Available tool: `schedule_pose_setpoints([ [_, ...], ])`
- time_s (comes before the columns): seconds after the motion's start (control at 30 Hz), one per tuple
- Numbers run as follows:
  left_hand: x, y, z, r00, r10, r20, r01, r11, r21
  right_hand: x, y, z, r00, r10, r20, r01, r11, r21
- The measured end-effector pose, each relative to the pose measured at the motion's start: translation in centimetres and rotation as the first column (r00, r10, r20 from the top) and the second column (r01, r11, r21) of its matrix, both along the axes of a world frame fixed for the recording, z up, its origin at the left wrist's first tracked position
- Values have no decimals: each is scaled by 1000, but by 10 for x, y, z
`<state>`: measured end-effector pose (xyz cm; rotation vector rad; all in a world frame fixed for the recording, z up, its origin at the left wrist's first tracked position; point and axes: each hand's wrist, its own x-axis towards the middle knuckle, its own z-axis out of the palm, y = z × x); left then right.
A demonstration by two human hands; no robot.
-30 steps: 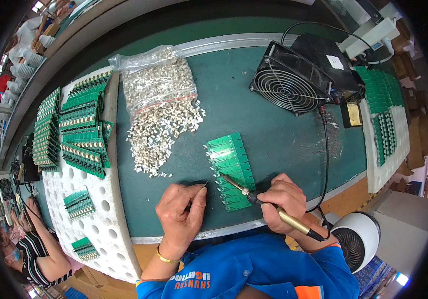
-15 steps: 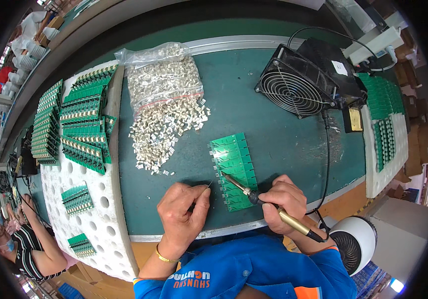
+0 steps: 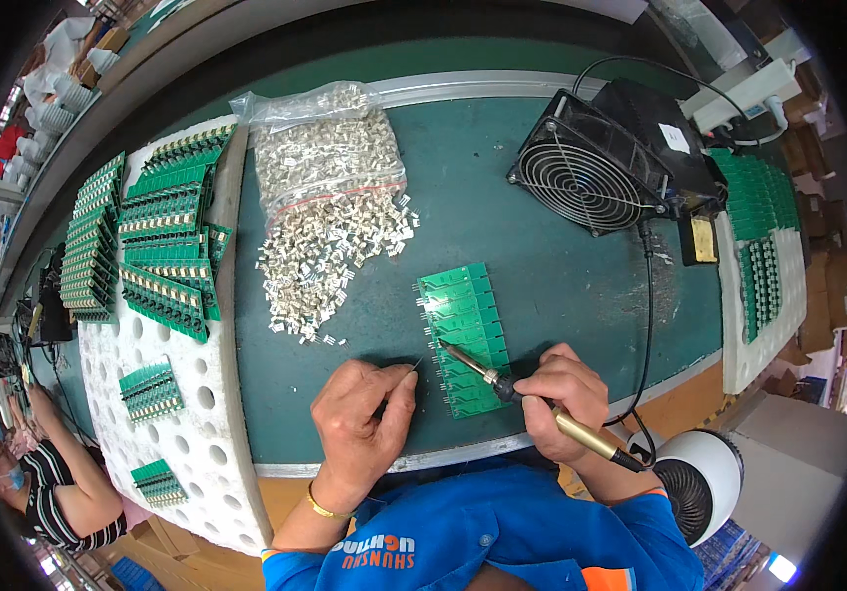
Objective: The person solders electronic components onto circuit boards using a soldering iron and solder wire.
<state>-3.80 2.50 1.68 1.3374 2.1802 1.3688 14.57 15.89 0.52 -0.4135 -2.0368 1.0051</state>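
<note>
A green circuit board panel [image 3: 474, 325] lies on the mat in front of me, with pin connectors along its left edge. My right hand [image 3: 563, 399] grips a soldering iron [image 3: 586, 433] with a gold-coloured handle. Its tip touches or hovers just over the board near the left edge, about halfway up. Left of the board, my left hand [image 3: 364, 414] is closed in a pinch on a thin solder wire [image 3: 417, 363]. Only a short end of the wire shows between thumb and forefinger, close to the board's pins.
Loose white connectors [image 3: 330, 266] spill from a clear plastic bag [image 3: 325, 148]. A perforated white foam slab [image 3: 202, 369] at left carries stacked boards [image 3: 162, 217]. A black fan [image 3: 581, 182] stands at back right; the iron's cable [image 3: 649, 325] runs beside it. A co-worker [image 3: 68, 492] sits far left.
Hands, iron and board keep almost the same positions. The whole view has shifted very slightly, and the co-worker's arm at far left has moved a little.
</note>
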Motion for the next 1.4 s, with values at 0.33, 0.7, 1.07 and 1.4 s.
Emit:
schedule_pose_setpoints([
  [0.33, 0, 3, 0, 1000, -2, -12, 2, 1000, -11, 0, 0, 0, 1000, 17, 13, -17, 1000, -4],
  [0.7, 2, 1, 0, 1000, 1, -12, -1, 1000, -12, 1, -1, 1, 1000, 20, 19, -21, 1000, 19],
  [1.07, 1, 1, 0, 1000, -18, -7, 17, 1000, -6, 7, -7, 0, 993, 89, 77, -104, 969, 225],
  [1.4, 0, -1, -2, 999, -35, 9, 34, 999, 9, 9, -12, 3, 987, 90, 134, -123, 956, 266],
])
